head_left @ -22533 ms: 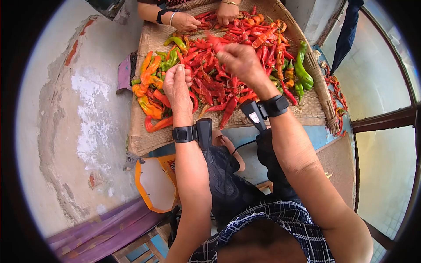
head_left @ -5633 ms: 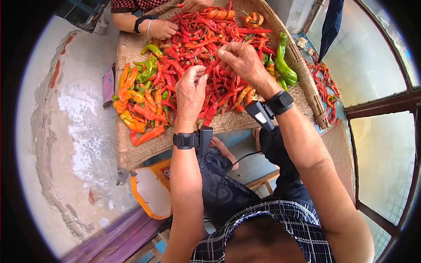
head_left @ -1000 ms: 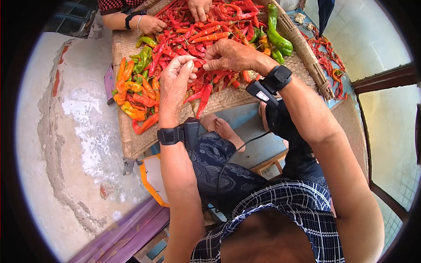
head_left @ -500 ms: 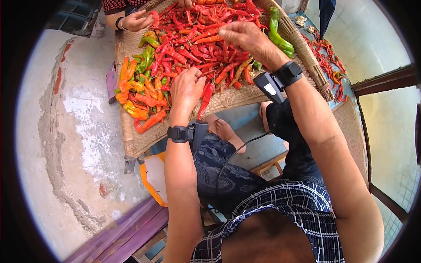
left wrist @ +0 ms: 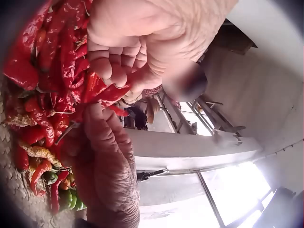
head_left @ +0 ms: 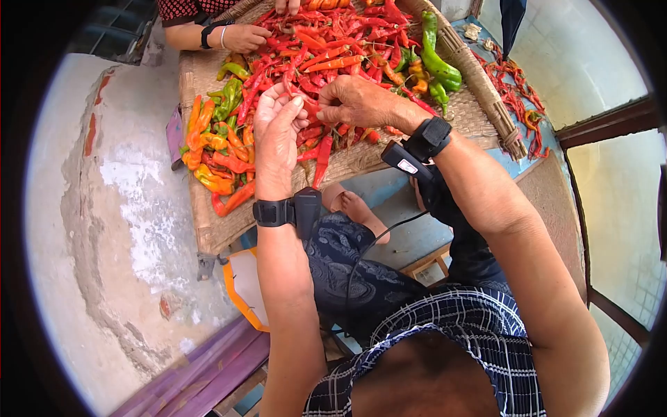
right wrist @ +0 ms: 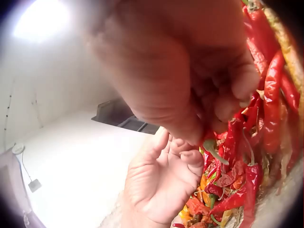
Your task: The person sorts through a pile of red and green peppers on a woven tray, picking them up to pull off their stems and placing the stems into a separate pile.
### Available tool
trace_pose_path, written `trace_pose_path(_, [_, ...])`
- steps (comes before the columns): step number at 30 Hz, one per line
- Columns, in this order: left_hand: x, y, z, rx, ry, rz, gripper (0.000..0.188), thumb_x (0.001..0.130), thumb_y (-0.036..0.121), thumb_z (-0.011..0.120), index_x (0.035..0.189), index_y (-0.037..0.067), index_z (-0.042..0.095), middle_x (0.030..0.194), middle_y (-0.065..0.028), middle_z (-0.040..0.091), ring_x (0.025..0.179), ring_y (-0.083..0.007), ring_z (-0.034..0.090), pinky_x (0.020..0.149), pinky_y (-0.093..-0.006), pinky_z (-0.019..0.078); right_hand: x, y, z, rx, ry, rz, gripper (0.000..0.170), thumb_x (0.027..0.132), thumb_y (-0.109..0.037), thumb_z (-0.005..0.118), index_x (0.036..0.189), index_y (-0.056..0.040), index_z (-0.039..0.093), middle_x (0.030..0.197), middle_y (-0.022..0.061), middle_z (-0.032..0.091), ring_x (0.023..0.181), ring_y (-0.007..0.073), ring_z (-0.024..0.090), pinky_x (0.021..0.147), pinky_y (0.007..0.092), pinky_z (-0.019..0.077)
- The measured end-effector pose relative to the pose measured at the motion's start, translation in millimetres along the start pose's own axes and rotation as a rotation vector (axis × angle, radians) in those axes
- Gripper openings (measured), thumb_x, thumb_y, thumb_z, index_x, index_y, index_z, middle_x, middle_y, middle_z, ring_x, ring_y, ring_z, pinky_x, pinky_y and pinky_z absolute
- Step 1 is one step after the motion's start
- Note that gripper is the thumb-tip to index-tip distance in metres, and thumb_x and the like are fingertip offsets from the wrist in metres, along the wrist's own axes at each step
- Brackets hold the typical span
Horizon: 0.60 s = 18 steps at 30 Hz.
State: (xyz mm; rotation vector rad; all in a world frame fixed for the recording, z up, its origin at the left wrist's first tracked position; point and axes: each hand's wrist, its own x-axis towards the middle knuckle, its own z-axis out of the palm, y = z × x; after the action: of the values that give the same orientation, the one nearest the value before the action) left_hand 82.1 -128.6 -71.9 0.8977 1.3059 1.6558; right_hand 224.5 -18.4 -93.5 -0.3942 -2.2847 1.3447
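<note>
The person wears a dark blue top (head_left: pixel 495 363) with white lines, dark swirly trousers (head_left: pixel 337 254), and black wrist straps (head_left: pixel 273 213) with black boxes (head_left: pixel 306 212). The right box (head_left: pixel 396 157) has a white sticker (head_left: pixel 408 166).

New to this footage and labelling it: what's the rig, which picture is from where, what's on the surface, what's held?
No machine: a person works bare-handed. The head camera gives the wide downward view; small cameras strapped at each wrist, left and right, give the two close-ups.

On the woven tray lies a heap of peppers: mostly red, with orange and green ones towards the sides. Another person's hand is at its far side.

Between them, the left hand and right hand pinch one red pepper, clearest in the left wrist view.
</note>
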Motion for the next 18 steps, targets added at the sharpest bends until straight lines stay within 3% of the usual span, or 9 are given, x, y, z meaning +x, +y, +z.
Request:
trace_pose_path(2, [-1, 2, -7, -0.038, 0.04, 0.006, 0.026, 0.088, 0.008, 0.058, 0.113, 0.005, 0.05, 0.089, -0.0017, 0.059, 0.07, -0.0078, 0.056, 0.062, -0.0212, 0.0475, -2, -6, -10, -0.167, -0.24, 0.025, 0.021, 0.083, -0.022, 0.064, 0.084, -0.0018, 0.065, 0.069, 0.0089, 0.063, 0.066, 0.0157, 0.059, 0.06, 0.0326, 0.0464])
trace_pose_path(5, [-2, 0, -17, -0.076, 0.114, 0.044, 0.028, 0.088, 0.01, 0.059, 0.115, 0.005, 0.05, 0.088, -0.0013, 0.058, 0.069, -0.0076, 0.055, 0.061, -0.0209, 0.0464, -6, -5, -22, -0.205, -0.257, 0.075, 0.022, 0.081, -0.024, 0.063, 0.082, -0.0016, 0.063, 0.066, 0.0078, 0.061, 0.063, 0.0152, 0.057, 0.059, 0.0333, 0.0453])
trace_pose_path(6, [-2, -1, -20, 0.142, 0.15, 0.07, 0.029, 0.088, 0.013, 0.059, 0.114, 0.005, 0.05, 0.086, -0.0011, 0.058, 0.069, -0.0071, 0.054, 0.061, -0.0205, 0.0459, -5, -5, -31, -0.208, -0.219, 0.071, 0.02, 0.081, -0.022, 0.062, 0.08, -0.002, 0.064, 0.065, 0.0054, 0.06, 0.062, 0.0145, 0.056, 0.058, 0.0326, 0.0451])
trace_pose_path(8, [0, -10, -23, 0.483, 0.186, 0.126, 0.03, 0.088, 0.019, 0.062, 0.112, 0.004, 0.053, 0.083, -0.0004, 0.057, 0.07, -0.0062, 0.053, 0.062, -0.0194, 0.0447, -5, 1, -42, 0.068, 0.038, 0.14, 0.022, 0.087, -0.026, 0.06, 0.085, -0.0046, 0.064, 0.065, -0.0014, 0.055, 0.06, 0.0084, 0.052, 0.056, 0.0255, 0.044])
trace_pose_path(11, [-1, -20, -18, 1.116, 0.083, 0.306, 0.023, 0.083, 0.015, 0.064, 0.101, 0.002, 0.06, 0.085, -0.0071, 0.06, 0.072, -0.0177, 0.058, 0.067, -0.0301, 0.0481, 0, 3, -49, 0.735, 0.559, 0.1, 0.029, 0.091, -0.031, 0.057, 0.1, -0.0031, 0.059, 0.071, -0.0037, 0.052, 0.06, 0.0038, 0.047, 0.054, 0.0192, 0.0422])
trace_pose_path(12, [-1, -25, -16, 1.293, 0.075, 0.445, 0.019, 0.08, 0.011, 0.063, 0.096, 0.001, 0.061, 0.088, -0.0132, 0.059, 0.079, -0.0274, 0.059, 0.074, -0.0365, 0.0475, -2, 7, -51, 0.836, 0.598, 0.052, 0.033, 0.091, -0.029, 0.057, 0.109, -0.0012, 0.056, 0.072, -0.003, 0.052, 0.061, 0.004, 0.046, 0.054, 0.0191, 0.0417])
trace_pose_path(13, [1, -28, -15, 1.288, 0.078, 0.447, 0.019, 0.08, 0.011, 0.063, 0.096, 0.001, 0.061, 0.088, -0.0132, 0.059, 0.079, -0.0274, 0.059, 0.074, -0.0365, 0.0475, -2, 11, -49, 0.831, 0.596, 0.051, 0.033, 0.091, -0.029, 0.057, 0.109, -0.0012, 0.056, 0.072, -0.003, 0.052, 0.061, 0.004, 0.046, 0.054, 0.0191, 0.0417])
trace_pose_path(15, [2, -32, -15, 1.52, -0.008, 0.502, 0.018, 0.078, 0.008, 0.062, 0.095, 0.003, 0.062, 0.091, -0.0158, 0.058, 0.088, -0.0323, 0.056, 0.079, -0.039, 0.0455, -5, 17, -42, 0.51, 0.593, 0.234, 0.031, 0.088, -0.024, 0.061, 0.103, 0.0026, 0.062, 0.075, 0.0035, 0.06, 0.062, 0.0101, 0.053, 0.055, 0.0228, 0.045])
trace_pose_path(18, [5, -20, -6, 1.475, 0.02, 0.476, 0.013, 0.077, 0.008, 0.063, 0.089, 0.004, 0.061, 0.09, -0.0151, 0.058, 0.089, -0.0331, 0.054, 0.08, -0.0413, 0.0433, 0, 29, -26, -0.114, 0.378, 0.046, 0.027, 0.083, -0.02, 0.064, 0.103, -0.0012, 0.064, 0.084, 0.0131, 0.066, 0.073, 0.0224, 0.064, 0.068, 0.035, 0.0507])
